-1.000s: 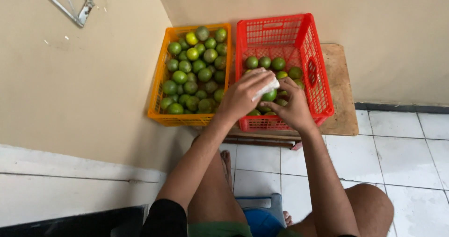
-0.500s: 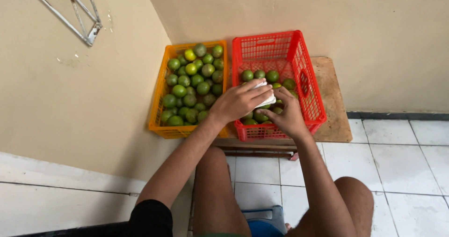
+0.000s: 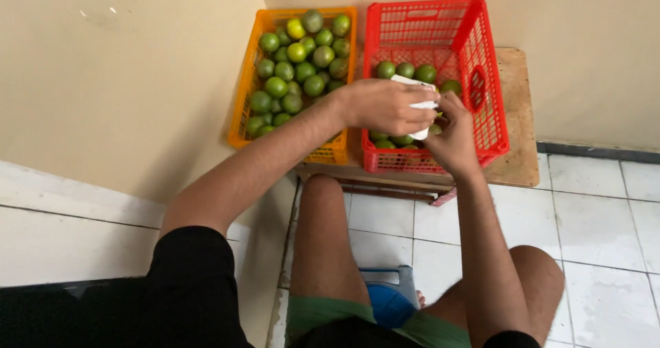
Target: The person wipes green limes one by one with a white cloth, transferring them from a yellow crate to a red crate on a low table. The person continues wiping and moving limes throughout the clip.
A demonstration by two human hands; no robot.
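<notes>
Over the red crate: left hand (image 3: 388,106) and right hand (image 3: 454,138) meet at the crate's 6 o'clock edge.
Change: since a moment ago both hands stay together on the same cloth and fruit; wiping goes on.
Grip: left hand pinches a white cloth (image 3: 418,94); right hand closes on a lime, mostly hidden.
Fruit: green limes (image 3: 405,70), smooth, round.
Neighbour: orange crate (image 3: 249,94) at 9 o'clock, full of limes.
Support: wooden tabletop (image 3: 519,114).

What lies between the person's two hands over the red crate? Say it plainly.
In the head view, a white cloth sits between the left hand and right hand, pinched by both, above the limes in the red crate.
</notes>
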